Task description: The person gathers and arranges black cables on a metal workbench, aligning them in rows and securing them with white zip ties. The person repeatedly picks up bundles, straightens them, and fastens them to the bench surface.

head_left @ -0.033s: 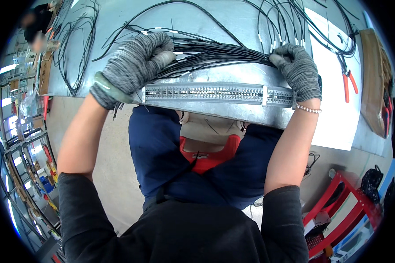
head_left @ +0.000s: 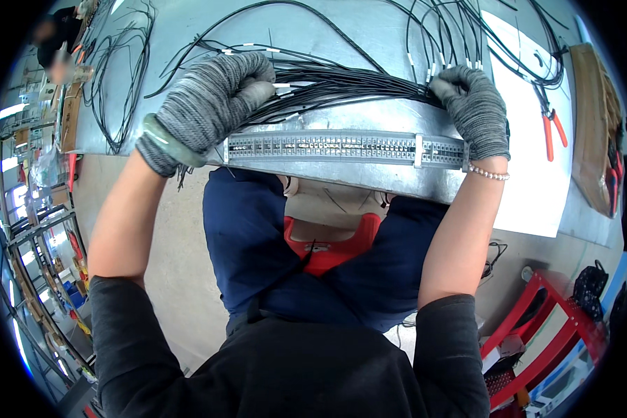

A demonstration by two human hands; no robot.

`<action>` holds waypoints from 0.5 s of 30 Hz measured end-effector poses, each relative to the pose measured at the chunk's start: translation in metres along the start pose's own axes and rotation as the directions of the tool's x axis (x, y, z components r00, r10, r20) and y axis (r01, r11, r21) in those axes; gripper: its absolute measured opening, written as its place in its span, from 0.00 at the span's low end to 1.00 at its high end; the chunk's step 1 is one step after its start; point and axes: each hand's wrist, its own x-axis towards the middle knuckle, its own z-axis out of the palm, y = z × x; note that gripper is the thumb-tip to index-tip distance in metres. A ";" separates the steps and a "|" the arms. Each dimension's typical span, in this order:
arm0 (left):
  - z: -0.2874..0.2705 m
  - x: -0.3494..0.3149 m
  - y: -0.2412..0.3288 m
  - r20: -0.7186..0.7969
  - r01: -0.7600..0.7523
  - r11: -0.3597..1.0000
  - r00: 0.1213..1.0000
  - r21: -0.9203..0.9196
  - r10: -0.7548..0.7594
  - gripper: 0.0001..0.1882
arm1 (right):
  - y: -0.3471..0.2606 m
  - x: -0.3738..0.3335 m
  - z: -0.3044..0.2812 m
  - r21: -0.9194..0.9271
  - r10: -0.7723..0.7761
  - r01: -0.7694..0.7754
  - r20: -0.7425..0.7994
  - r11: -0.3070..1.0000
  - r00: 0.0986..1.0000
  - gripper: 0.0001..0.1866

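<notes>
The table [head_left: 376, 21] filled the upper part of the view, with a sheet of white paper [head_left: 529, 195] on its right side. Across the middle lay a bundle [head_left: 355, 80] of black wires, stretched between the two gloved hands on the far side of a grey terminal strip [head_left: 320, 146], which lay along the near edge and apart from the wires. The left hand [head_left: 216, 90] was curled over the bundle's left part, thumb brought in close to the fingers; it seemed to grip wires there, though the glove hid how many. The right hand [head_left: 474, 108] was nearly closed, thumb and forefinger pinching the bundle's gathered right end. Very little had changed: the left wrist, with its pale green bangle [head_left: 168, 143], had swung slightly outward, while the fingertips stayed about where they were and the right hand kept its pinch. The wires had hardly moved, so the shift looked like a small turn of the left hand with the gathering left intact. Orange-handled pliers [head_left: 548, 138] lay on the paper, untouched. Small white sleeves marked some wires, one [head_left: 281, 86] just beside the left fingertips.
</notes>
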 end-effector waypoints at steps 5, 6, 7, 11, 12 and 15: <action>0.000 -0.012 0.013 0.274 0.288 0.908 0.939 -0.303 -0.207 0.10 | -0.003 -0.004 0.013 0.102 -0.330 0.364 -0.253 0.926 0.909 0.10; 0.003 -0.013 0.016 0.339 0.378 0.852 0.905 -0.361 -0.258 0.11 | -0.002 0.000 0.026 0.122 -0.442 0.509 -0.352 0.852 0.825 0.08; 0.007 -0.015 0.016 0.406 0.474 0.781 0.859 -0.406 -0.311 0.12 | -0.015 -0.003 0.027 0.101 -0.453 0.487 -0.244 0.867 0.857 0.09; 0.033 -0.012 -0.006 0.308 0.297 0.875 0.934 -0.382 -0.183 0.10 | -0.037 0.010 0.051 -0.134 -0.501 0.496 0.001 0.858 0.866 0.14; 0.038 -0.009 -0.014 0.290 0.281 0.911 0.937 -0.300 -0.193 0.07 | -0.039 0.010 0.055 -0.156 -0.483 0.485 0.055 0.860 0.874 0.15; 0.043 0.001 -0.015 0.334 0.284 0.901 0.927 -0.327 -0.171 0.05 | -0.047 0.009 0.052 -0.184 -0.451 0.473 0.147 0.862 0.880 0.16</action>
